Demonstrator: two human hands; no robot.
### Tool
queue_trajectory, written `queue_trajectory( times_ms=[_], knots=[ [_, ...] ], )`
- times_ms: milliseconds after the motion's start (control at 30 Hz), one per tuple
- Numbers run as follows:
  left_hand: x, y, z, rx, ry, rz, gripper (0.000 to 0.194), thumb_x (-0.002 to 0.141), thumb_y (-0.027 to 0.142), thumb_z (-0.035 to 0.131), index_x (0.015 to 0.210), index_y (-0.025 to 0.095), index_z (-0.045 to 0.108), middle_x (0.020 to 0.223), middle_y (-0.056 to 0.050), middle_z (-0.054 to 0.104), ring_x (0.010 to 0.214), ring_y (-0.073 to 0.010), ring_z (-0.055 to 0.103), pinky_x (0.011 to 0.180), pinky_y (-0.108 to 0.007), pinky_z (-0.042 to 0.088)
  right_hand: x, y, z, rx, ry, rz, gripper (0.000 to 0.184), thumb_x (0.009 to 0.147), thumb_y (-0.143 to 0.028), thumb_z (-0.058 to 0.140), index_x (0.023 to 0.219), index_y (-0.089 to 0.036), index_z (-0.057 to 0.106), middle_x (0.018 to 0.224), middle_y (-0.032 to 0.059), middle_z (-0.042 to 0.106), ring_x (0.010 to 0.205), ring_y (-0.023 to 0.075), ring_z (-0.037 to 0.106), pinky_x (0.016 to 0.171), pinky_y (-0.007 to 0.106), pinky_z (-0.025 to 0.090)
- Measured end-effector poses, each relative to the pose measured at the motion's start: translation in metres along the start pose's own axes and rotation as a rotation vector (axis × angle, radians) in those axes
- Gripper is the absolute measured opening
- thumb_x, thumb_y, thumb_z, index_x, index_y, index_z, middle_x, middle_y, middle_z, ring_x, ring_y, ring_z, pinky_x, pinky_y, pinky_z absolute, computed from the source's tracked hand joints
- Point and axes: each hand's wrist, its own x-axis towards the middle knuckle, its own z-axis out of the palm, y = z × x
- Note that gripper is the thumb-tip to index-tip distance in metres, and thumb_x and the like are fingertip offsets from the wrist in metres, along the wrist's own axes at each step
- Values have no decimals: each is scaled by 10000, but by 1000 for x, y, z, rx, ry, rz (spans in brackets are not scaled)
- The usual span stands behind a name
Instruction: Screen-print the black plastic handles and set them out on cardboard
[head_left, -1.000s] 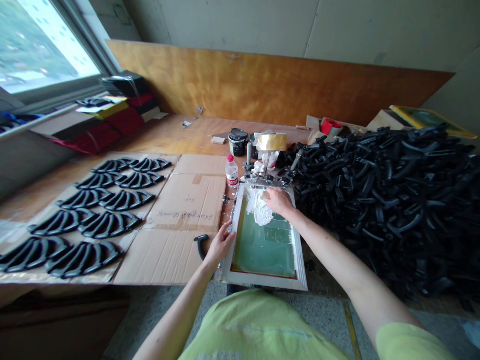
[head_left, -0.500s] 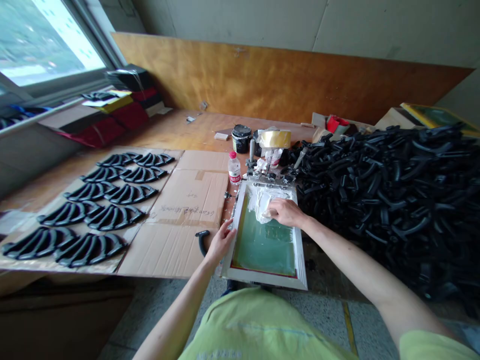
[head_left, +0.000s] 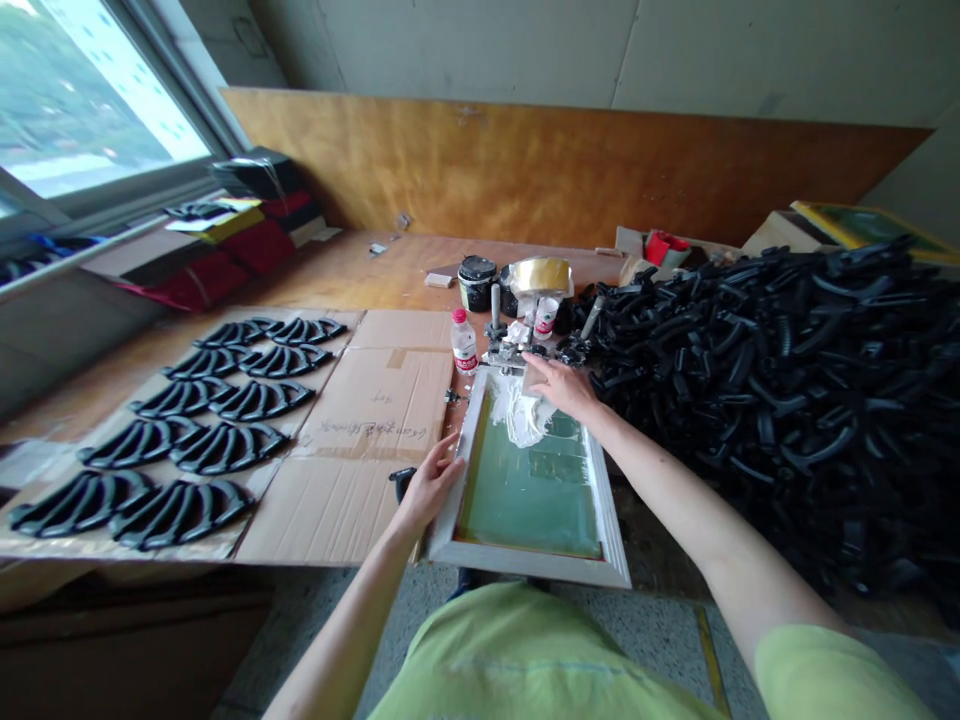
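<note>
A screen-printing frame with green mesh lies before me, white ink smeared over its far end. My left hand grips the frame's left edge, thumb on top and fingers along the side. In my right hand is a small flat scraper, held at the far end of the mesh above the ink; its lower edge is partly hidden. Beside my left wrist, a single black curved plastic part lies on the cardboard. Metal hinge clamps sit at the frame's far end.
Fanned rows of black curved parts cover the cardboard at left. A large heap of similar parts rises at right. Behind the frame stand a red-capped bottle, an ink tub and a tape roll.
My right hand has moved to the far end of the mesh and its fingers have straightened over the scraper. The frame's near end appears larger and slightly raised; my left hand stays at its edge.
</note>
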Motion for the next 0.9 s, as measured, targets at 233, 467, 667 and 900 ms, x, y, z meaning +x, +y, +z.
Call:
queue_trajectory(
  times_ms=[233,467,667,900],
  knots=[
    [7,89,10,-145,55,263,547,819,614,497,1123,179,630,916,-47,672,708,-143,603,578,-218,464,-38,67,-25,-39,281,362,258,898,-204,458,959,-90,681,729,29,705,650,129,637,614,205,498],
    [31,102,43,-306,110,318,534,842,580,487,1201,186,525,948,-74,679,797,-157,646,640,-245,510,-97,30,40,63,-84,50,261,760,-191,706,1018,-197,674,980,46,680,970,177,603,885,332,479],
    [-11,5,74,-260,-156,-318,612,759,646,568,1125,156,559,997,-132,693,833,-222,674,575,-280,514,-123,-59,54,103,-16,-48,160,876,-242,585,1019,-226,656,928,57,615,954,200,542,866,327,438],
    [-16,-75,-47,181,284,-336,617,728,724,393,724,152,623,680,-103,694,620,-233,646,549,-327,491,-155,26,31,-57,36,72,310,878,-74,453,998,-234,689,934,45,650,914,183,547,843,308,446]
  ],
)
